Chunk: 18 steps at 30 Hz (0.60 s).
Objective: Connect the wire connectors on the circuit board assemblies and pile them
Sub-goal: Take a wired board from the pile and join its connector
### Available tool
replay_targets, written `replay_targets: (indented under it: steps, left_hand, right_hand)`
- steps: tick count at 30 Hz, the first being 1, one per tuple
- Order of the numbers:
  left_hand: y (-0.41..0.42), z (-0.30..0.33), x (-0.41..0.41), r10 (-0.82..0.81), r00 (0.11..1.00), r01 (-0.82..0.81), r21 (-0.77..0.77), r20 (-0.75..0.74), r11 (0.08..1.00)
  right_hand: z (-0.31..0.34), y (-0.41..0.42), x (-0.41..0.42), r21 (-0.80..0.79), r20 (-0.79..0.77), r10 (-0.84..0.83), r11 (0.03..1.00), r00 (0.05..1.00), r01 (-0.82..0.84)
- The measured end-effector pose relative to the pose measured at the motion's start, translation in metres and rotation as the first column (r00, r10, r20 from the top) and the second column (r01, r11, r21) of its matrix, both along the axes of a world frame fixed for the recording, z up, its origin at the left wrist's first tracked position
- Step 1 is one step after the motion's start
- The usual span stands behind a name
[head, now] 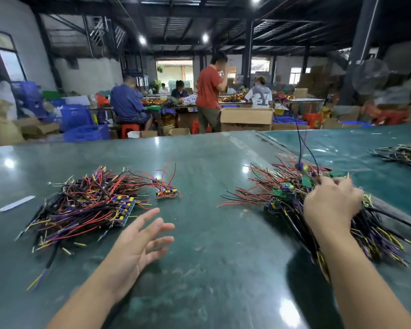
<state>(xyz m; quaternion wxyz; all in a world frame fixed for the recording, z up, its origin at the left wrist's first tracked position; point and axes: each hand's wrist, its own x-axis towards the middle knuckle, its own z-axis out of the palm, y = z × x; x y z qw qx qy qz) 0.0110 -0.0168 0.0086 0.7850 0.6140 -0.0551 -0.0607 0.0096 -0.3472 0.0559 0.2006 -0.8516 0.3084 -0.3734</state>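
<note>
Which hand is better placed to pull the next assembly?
Probably the right hand: it is already down in the right pile of assemblies, while the left hand hovers open and empty over the green table.

Surface (199, 162): dark green, glossy, mirroring the ceiling lamps; scuffed and dusty-dull toward its near edge.
Left wire heap (86, 205): smooth plastic-sheathed leads, red, black, purple, yellow; small blue boards (126, 211) with shiny yellow parts.
Right wire heap (294, 198): like plastic sheathing; green boards (306, 182), matt.
Paper strip (16, 203): white, flat, matt, near the left edge.
Cardboard box (246, 118): brown, matt, beyond the far edge.
Crates (86, 132): blue plastic.
</note>
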Motion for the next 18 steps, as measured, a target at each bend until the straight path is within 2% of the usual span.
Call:
replay_targets:
  steps: [1, 3, 5, 6, 7, 8, 10, 11, 12, 13, 15, 18]
  left_hand:
    - [0.000, 0.000, 0.001, 0.014, 1.000, -0.014, 0.005, 0.004, 1.000]
    - [0.000, -0.001, 0.005, 0.084, 0.996, -0.086, 0.056, 0.037, 0.995]
    - [0.001, -0.003, 0.010, 0.204, 0.966, -0.235, 0.209, 0.158, 0.949]
    - [0.004, -0.005, 0.014, 0.259, 0.930, -0.335, 0.314, 0.261, 0.888]
    - [0.008, -0.008, 0.018, 0.300, 0.876, -0.451, 0.419, 0.377, 0.788]
    - [0.014, -0.009, 0.022, 0.328, 0.805, -0.573, 0.504, 0.494, 0.647]
    - [0.031, -0.010, 0.029, 0.352, 0.656, -0.754, 0.575, 0.667, 0.317]
    - [0.040, -0.011, 0.034, 0.357, 0.646, -0.756, 0.629, 0.675, 0.179]
    - [0.049, -0.012, 0.037, 0.365, 0.690, -0.692, 0.718, 0.625, 0.078]
    - [0.056, -0.014, 0.038, 0.378, 0.750, -0.591, 0.806, 0.543, 0.016]
    - [0.063, -0.018, 0.040, 0.385, 0.823, -0.443, 0.896, 0.418, -0.026]
    - [0.062, -0.019, 0.040, 0.396, 0.794, -0.475, 0.878, 0.460, -0.068]
  right_hand:
    - [-0.002, 0.001, -0.001, -0.008, -0.065, -0.064, 0.998, 0.996, 0.063]
    - [-0.005, 0.011, -0.001, -0.079, -0.042, -0.060, 0.995, 0.997, 0.057]
    - [-0.008, 0.031, 0.001, -0.185, 0.043, 0.102, 0.978, 0.994, -0.093]
    - [-0.010, 0.045, 0.002, -0.224, 0.059, 0.207, 0.956, 0.977, -0.189]
    - [-0.014, 0.060, 0.003, -0.246, 0.053, 0.309, 0.926, 0.950, -0.287]
    - [-0.020, 0.076, 0.002, -0.253, 0.028, 0.405, 0.888, 0.914, -0.385]
    - [-0.036, 0.105, -0.002, -0.258, -0.050, 0.562, 0.792, 0.826, -0.554]
    - [-0.044, 0.118, -0.003, -0.265, -0.094, 0.617, 0.741, 0.781, -0.617]
    - [-0.051, 0.128, -0.004, -0.267, -0.129, 0.659, 0.697, 0.741, -0.666]
    - [-0.056, 0.136, -0.004, -0.264, -0.140, 0.696, 0.659, 0.704, -0.704]
    - [-0.063, 0.146, -0.003, -0.264, -0.127, 0.757, 0.597, 0.641, -0.758]
    - [-0.068, 0.149, 0.000, -0.277, -0.104, 0.797, 0.552, 0.595, -0.787]
